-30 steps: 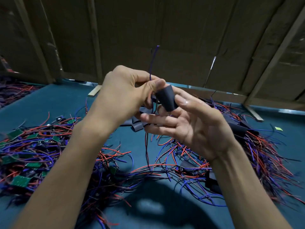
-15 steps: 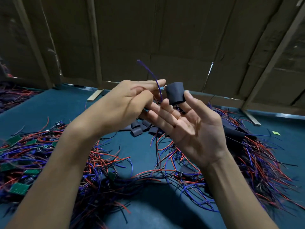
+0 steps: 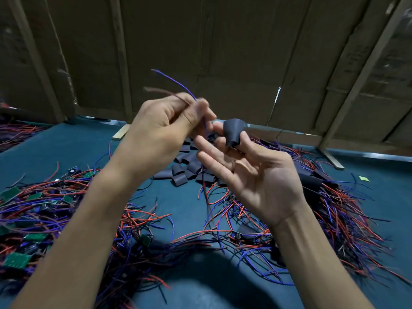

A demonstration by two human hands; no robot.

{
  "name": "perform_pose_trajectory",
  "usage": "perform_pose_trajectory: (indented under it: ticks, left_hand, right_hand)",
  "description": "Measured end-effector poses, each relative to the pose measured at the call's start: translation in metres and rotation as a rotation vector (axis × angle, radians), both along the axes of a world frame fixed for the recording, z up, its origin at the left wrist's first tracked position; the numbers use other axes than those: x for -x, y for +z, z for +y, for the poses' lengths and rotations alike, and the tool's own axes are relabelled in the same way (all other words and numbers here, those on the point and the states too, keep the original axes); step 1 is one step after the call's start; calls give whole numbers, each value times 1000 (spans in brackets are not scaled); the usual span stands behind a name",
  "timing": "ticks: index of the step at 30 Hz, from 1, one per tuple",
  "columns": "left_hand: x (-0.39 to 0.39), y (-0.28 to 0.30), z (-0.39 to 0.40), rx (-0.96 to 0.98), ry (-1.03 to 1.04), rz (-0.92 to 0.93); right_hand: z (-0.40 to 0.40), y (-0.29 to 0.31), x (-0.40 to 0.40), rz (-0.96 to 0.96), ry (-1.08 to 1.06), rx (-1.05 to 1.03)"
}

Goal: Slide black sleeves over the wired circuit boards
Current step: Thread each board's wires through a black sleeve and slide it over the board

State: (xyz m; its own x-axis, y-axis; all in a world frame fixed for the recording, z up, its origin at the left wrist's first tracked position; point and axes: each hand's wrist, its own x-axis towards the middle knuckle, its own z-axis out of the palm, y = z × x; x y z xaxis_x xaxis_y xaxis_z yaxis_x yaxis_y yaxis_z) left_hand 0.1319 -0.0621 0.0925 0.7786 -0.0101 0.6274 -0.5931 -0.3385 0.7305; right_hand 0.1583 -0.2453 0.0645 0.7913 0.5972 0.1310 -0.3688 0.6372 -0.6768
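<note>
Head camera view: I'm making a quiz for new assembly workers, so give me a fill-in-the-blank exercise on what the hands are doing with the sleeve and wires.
1. The black sleeve is held at the fingertips of the ____ hand.
2. The left hand pinches wires, and the one sticking up highest is ____ in colour.
3. The pile of loose sleeves lies on the ____ mat.
4. The bare boards in the left-side tangle are ____ in colour.

Missing words: right; purple; blue; green
</note>
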Motion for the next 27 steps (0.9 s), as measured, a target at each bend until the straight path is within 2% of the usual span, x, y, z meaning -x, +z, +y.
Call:
perform_pose_trajectory:
  ticks: [3,4,8,11,14,23,27]
  left_hand:
    - [-2,1,-9,382,-73,135]
    - [-3,2,-11,446,-106,184]
    - [-2,5,-15,498,-185,405]
    - [1,5,-20,555,-278,440]
    - [2,3,-23,534,-311,407]
    - [2,-1,-22,314,-284,351]
    - [3,-1,-24,264,-234,338]
  right_hand:
    - [-2,6,-4,1,-1,-21]
    - [-4,8,-5,-15,-26,-23]
    - [-12,16,-9,-86,-233,28]
    - [-17,18,-10,-164,-393,173]
    - [-20,21,-9,-178,-446,215]
    - [-26,27,-10,-30,-347,-38]
    - [-27,26,-11,65,-302,-85]
